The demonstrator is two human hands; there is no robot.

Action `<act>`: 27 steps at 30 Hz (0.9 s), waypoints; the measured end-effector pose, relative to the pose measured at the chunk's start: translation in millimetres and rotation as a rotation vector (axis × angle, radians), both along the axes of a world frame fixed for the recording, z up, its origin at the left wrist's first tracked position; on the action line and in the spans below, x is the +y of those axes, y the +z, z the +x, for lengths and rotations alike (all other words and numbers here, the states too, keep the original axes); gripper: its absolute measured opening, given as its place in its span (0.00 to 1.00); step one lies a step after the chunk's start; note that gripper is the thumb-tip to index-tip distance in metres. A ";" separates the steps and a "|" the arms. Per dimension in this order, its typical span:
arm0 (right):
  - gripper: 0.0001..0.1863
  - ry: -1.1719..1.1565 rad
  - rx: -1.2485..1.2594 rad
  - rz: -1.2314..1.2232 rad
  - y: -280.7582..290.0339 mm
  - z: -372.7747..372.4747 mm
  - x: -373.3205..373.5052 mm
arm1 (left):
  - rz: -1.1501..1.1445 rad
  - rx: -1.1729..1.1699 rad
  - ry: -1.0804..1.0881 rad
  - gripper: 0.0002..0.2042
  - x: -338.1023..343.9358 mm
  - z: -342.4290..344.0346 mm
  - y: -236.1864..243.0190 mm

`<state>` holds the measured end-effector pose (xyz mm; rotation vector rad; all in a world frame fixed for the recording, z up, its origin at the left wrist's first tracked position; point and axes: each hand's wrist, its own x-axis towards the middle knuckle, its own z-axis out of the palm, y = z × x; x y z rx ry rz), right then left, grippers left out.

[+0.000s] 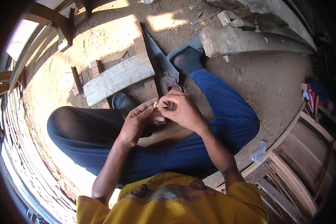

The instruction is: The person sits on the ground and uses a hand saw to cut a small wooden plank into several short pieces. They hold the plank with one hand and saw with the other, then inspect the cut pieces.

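Note:
Both hands meet over the lap, holding small light triangular wood pieces (160, 105) between their fingertips. My left hand (140, 119) pinches from the left; my right hand (181, 110) curls round from the right. A brown wooden plank (149, 137) lies across my lap beneath them. Just beyond the hands lies a hand saw (156, 54) with its handle toward me, beside a pale weathered board (114, 78) resting on brown wooden pieces. My feet in dark sandals rest near these.
Timber structures (61, 26) stand at the upper left, heavy weathered slabs (246, 43) at the upper right. Stacked boards (287, 164) line the lower right beside a plastic bag (258, 151). Another person (319, 97) is partly visible at the far right.

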<state>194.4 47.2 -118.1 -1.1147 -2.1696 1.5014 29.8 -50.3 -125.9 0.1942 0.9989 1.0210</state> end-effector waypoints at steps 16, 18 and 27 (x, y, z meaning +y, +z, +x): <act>0.09 -0.390 -0.262 0.374 17.9 77.5 140.0 | -0.123 0.090 0.045 0.19 -0.5 -3.4 -11.5; 0.09 -0.390 -0.302 0.464 12.1 93.6 171.9 | -0.109 0.128 0.028 0.19 -1.1 -2.2 -13.5; 0.15 -0.509 -0.262 0.287 -4.2 125.2 211.8 | -0.168 0.311 -0.030 0.19 40.9 1.1 0.1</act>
